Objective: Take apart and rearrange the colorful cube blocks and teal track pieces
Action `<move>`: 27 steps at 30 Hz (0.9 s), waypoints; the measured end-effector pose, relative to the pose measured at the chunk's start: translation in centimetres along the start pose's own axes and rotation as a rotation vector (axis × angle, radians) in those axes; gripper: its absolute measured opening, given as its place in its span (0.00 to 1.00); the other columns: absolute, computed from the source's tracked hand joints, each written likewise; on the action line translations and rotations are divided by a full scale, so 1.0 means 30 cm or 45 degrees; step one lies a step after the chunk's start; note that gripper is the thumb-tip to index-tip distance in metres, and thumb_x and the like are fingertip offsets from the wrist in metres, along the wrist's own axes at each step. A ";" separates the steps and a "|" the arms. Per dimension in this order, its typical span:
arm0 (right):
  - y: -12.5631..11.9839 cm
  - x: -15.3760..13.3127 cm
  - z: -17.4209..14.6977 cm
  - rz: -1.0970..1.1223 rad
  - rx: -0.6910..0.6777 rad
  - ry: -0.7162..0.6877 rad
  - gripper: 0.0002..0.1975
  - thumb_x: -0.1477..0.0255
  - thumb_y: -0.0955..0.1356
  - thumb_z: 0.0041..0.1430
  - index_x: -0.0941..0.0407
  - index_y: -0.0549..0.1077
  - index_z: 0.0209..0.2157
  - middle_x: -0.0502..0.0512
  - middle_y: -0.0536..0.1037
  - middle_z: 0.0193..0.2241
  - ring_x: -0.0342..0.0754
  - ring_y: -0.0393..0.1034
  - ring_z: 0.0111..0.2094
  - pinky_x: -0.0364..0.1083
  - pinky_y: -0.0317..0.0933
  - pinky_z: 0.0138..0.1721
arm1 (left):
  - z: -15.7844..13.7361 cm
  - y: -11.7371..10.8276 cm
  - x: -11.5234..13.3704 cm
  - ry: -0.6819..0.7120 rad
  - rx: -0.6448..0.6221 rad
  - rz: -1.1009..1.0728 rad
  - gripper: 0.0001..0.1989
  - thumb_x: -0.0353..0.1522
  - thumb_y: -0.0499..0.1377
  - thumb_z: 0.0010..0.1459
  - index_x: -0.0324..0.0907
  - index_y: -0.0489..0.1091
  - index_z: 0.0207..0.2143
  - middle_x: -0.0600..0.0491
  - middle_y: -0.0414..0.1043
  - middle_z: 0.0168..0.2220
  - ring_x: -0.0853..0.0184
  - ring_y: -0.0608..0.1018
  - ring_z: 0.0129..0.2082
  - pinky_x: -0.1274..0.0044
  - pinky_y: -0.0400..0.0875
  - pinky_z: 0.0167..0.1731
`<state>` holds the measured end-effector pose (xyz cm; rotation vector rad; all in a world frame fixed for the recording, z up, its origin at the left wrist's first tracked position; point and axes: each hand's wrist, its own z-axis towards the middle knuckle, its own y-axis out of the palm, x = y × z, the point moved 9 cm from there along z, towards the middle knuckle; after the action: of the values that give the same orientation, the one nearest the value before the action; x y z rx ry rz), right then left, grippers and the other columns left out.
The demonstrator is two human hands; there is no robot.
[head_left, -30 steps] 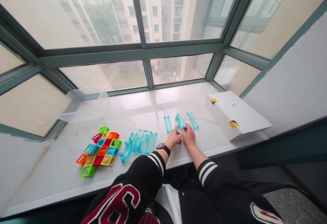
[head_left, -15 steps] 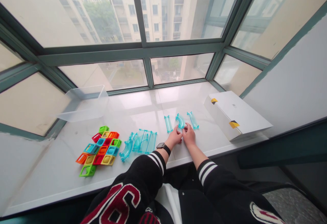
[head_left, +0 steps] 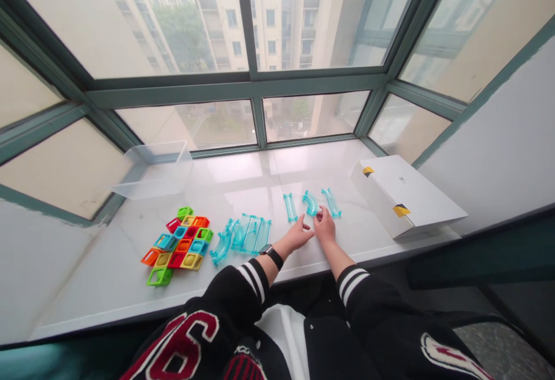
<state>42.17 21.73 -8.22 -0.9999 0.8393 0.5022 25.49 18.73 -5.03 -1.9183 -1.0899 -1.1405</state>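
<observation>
Three translucent turquoise track pieces lie in a row on the white sill: a straight track piece (head_left: 290, 207), a curved track piece (head_left: 309, 202) and a slightly bent track piece (head_left: 332, 202). My right hand (head_left: 325, 228) has its fingers curled at the near end of the curved piece, pinching its edge; the fingertips are partly hidden. My left hand (head_left: 298, 235), with a watch on the wrist, is just below the straight piece, its fingers apart and nothing in them. More turquoise track pieces (head_left: 251, 234) lie grouped to its left.
Colourful square blocks (head_left: 182, 247) in red, yellow, blue and green lie on the left. Behind them stands a clear plastic bin (head_left: 169, 180). A white box (head_left: 407, 189) with yellow-black tabs is at the right. Windows (head_left: 316, 117) rise behind the sill (head_left: 243, 177).
My left hand has drawn back from the curved piece and spread its fingers. My right hand stays at that piece's near end. The view has shifted slightly.
</observation>
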 end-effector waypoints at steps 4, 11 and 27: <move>-0.005 -0.006 0.001 0.032 0.003 0.010 0.26 0.70 0.65 0.57 0.58 0.71 0.57 0.63 0.82 0.41 0.56 0.78 0.40 0.57 0.73 0.49 | -0.213 -0.137 0.078 0.162 -0.167 -0.163 0.35 0.42 0.68 0.59 0.42 0.67 0.66 0.41 0.74 0.55 0.65 0.80 0.43 0.72 0.78 0.42; -0.061 0.025 -0.049 0.156 0.035 0.092 0.29 0.66 0.67 0.56 0.58 0.68 0.59 0.65 0.81 0.45 0.56 0.78 0.42 0.57 0.73 0.50 | -0.601 -0.657 -0.054 0.181 0.427 -0.256 0.36 0.52 0.67 0.54 0.42 0.72 0.60 0.45 0.77 0.45 0.61 0.81 0.42 0.70 0.78 0.42; -0.127 0.002 -0.265 0.101 -0.089 0.110 0.27 0.62 0.66 0.57 0.56 0.69 0.58 0.63 0.80 0.47 0.57 0.77 0.45 0.59 0.71 0.54 | -0.788 -0.847 -0.251 0.289 1.082 0.512 0.23 0.43 0.62 0.59 0.43 0.73 0.54 0.46 0.74 0.46 0.55 0.78 0.46 0.64 0.77 0.46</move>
<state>41.90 12.91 -8.49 -1.0614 0.9467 0.5626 -7.83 7.92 0.77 -1.2138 -0.8167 -0.5148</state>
